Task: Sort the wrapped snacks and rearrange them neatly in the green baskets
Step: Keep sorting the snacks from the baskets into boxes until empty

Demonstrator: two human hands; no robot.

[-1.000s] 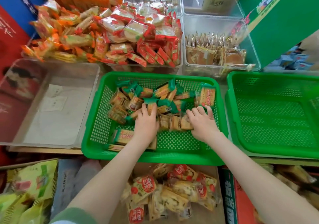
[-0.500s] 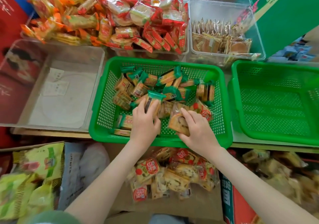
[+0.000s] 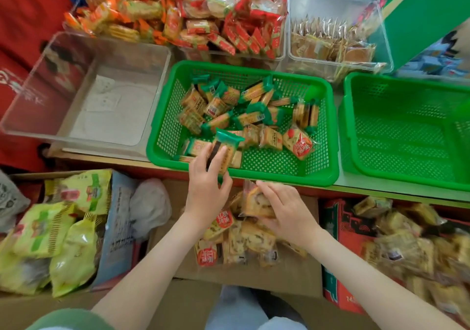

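Right hand [image 3: 287,210], holding a clear-wrapped cake [image 3: 254,200], has withdrawn from the green basket [image 3: 279,177] (seemingly culling a stray); left hand [image 3: 206,189] grips a green-ended pack [image 3: 225,149].

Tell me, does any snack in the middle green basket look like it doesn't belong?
Yes. One clear packet with a red label lies at the right side of the middle green basket, among green-ended cracker packs. It looks like the red-labelled snacks in the cardboard box below, so it seems unsorted.
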